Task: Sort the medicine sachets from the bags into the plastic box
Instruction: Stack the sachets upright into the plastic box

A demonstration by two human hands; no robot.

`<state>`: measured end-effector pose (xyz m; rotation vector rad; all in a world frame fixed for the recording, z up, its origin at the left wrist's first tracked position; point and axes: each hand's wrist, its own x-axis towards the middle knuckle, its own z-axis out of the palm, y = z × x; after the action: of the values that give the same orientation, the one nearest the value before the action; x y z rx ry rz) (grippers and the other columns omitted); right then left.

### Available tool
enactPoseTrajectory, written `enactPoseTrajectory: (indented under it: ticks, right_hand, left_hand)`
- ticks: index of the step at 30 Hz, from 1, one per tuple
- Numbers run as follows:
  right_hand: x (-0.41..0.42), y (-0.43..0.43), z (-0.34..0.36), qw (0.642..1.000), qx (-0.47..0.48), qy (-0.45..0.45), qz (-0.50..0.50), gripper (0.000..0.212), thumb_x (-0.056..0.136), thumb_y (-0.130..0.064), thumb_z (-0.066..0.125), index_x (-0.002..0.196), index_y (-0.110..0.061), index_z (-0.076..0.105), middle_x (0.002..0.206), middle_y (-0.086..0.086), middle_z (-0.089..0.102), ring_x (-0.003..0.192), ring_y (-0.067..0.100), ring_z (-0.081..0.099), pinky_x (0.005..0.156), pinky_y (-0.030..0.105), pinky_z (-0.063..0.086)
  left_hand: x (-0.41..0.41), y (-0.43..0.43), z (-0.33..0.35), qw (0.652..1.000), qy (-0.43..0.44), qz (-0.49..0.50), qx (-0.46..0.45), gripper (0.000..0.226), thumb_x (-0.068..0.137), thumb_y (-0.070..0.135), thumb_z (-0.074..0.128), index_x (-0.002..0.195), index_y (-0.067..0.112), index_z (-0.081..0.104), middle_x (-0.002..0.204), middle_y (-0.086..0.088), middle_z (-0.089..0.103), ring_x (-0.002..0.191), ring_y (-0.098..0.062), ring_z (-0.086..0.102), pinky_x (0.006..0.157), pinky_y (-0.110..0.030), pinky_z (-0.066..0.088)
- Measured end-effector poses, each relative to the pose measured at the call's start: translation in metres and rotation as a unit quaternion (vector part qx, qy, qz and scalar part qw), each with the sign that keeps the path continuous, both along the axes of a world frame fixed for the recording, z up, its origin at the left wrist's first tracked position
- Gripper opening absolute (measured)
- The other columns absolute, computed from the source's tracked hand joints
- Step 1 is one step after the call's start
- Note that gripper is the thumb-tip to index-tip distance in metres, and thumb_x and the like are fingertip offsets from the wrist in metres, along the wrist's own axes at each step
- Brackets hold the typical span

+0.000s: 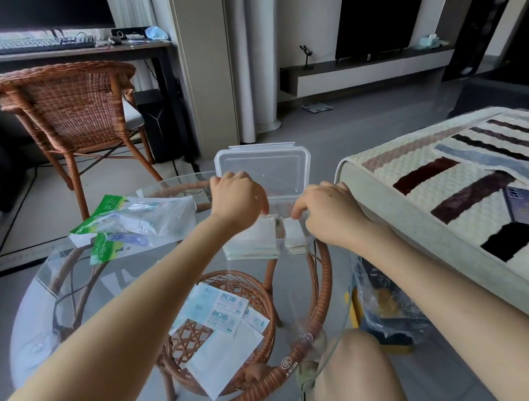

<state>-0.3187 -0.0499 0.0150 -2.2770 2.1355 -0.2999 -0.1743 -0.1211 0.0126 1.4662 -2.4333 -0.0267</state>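
My left grip [239,199] and right grip [328,214] curl into the clear plastic box [273,170], hold hidden; I'd stack white sachets [261,232] neatly.

glass table [43,315] bears the plastic box [255,254], bags [136,218] and sachets [222,316].

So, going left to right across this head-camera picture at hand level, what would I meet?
Green-printed bags → left hand → right hand → phone, lying on the quilted cover. The plastic box sits under both hands, so it has no clear place.
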Motion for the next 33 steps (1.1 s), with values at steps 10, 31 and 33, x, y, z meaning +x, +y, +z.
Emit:
enactPoseTrajectory:
  ticks: [10, 31, 33]
  right_hand:
    - [0.063, 0.061, -0.053, 0.987, 0.092, -0.124, 0.045, 0.027, 0.09, -0.036, 0.057, 0.098, -0.013, 0.069, 0.103, -0.001, 0.066, 0.099, 0.019, 0.058, 0.085, 0.032, 0.047]
    - [0.087, 0.038, -0.037, 0.952, 0.166, -0.231, 0.114, 0.012, 0.075, -0.026, 0.077, 0.069, -0.021, 0.069, 0.07, 0.002, 0.066, 0.063, 0.013, 0.055, 0.059, 0.028, 0.041]
    - [0.08, 0.04, -0.034, 0.944, 0.206, -0.207, 0.156, 0.013, 0.073, -0.028, 0.078, 0.066, -0.028, 0.067, 0.087, 0.006, 0.07, 0.079, 0.021, 0.062, 0.072, 0.037, 0.048]
  left_hand:
    - [0.11, 0.046, -0.023, 0.994, 0.082, 0.057, 0.039, 0.037, 0.081, -0.001, 0.049, 0.081, 0.028, 0.072, 0.106, -0.003, 0.063, 0.093, -0.025, 0.058, 0.088, -0.04, 0.045]
    - [0.173, 0.069, -0.083, 0.971, 0.013, 0.162, 0.175, 0.063, 0.066, 0.051, 0.075, 0.116, 0.017, 0.058, 0.112, -0.007, 0.061, 0.097, -0.024, 0.058, 0.081, -0.035, 0.05]
    - [0.171, 0.064, -0.079, 0.964, 0.002, 0.167, 0.205, 0.067, 0.063, 0.049, 0.078, 0.117, 0.016, 0.056, 0.113, -0.007, 0.061, 0.098, -0.025, 0.058, 0.084, -0.039, 0.052]
